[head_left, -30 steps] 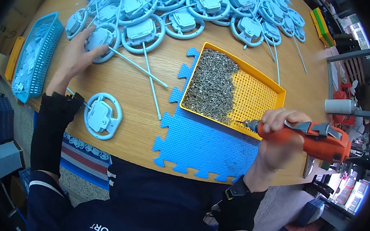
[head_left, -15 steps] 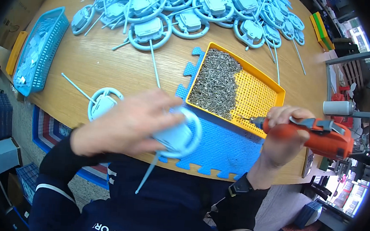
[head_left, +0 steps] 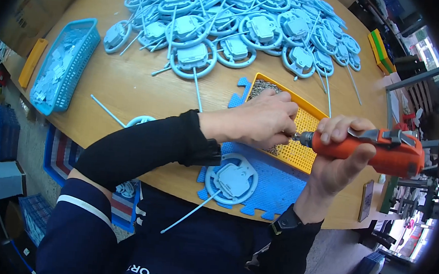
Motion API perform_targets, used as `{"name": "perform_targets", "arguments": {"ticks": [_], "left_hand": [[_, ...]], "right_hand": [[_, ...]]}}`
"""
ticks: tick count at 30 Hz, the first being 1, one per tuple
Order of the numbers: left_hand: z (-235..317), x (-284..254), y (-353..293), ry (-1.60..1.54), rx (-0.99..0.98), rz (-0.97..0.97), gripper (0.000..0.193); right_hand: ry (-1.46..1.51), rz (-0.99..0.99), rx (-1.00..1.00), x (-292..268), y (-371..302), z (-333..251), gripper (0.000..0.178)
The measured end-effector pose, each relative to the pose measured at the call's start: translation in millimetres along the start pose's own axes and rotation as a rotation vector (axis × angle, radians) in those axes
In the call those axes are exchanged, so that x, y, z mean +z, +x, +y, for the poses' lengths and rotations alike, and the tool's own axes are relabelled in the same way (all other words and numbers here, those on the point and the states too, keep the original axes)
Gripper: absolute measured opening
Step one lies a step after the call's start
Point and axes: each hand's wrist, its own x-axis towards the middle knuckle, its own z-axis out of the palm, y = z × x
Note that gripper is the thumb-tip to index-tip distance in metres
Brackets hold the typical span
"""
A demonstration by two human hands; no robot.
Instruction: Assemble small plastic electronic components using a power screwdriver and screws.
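Note:
My right hand (head_left: 337,158) is wrapped round a red-orange electric screwdriver (head_left: 381,154), its tip pointing left. Over the yellow tray (head_left: 307,156), the fingers of my left hand (head_left: 266,117) are pinched together at the screwdriver's tip; what they hold is hidden. Small metal screws (head_left: 268,84) fill the tray's left part, mostly covered by my hand. Below, a light-blue plastic ring part (head_left: 233,179), shaped like a steering wheel with a thin rod, lies on the blue foam mat (head_left: 282,184) with neither hand on it.
A big heap of similar blue ring parts (head_left: 260,30) covers the table's far side. Another ring part (head_left: 141,120) sits partly behind my left forearm. A blue basket (head_left: 76,71) of small pale pieces stands at the left. A phone (head_left: 365,200) lies near the right edge.
My left hand has let go of the ring part, now lying on the mat, and moved right to the screwdriver's tip over the tray. My right hand keeps the screwdriver in nearly the same place.

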Motion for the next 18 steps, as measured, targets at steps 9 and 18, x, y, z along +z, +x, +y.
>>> {"name": "perform_targets", "arguments": {"ticks": [9, 18], "left_hand": [[5, -18, 3, 0.225, 0.067, -0.230, 0.021], [8, -12, -2, 0.188, 0.256, -0.595, 0.045]], "right_hand": [[-0.130, 0.040, 0.025, -42, -16, 0, 0.055], [-0.214, 0.096, -0.036, -62, -20, -4, 0.060]]}}
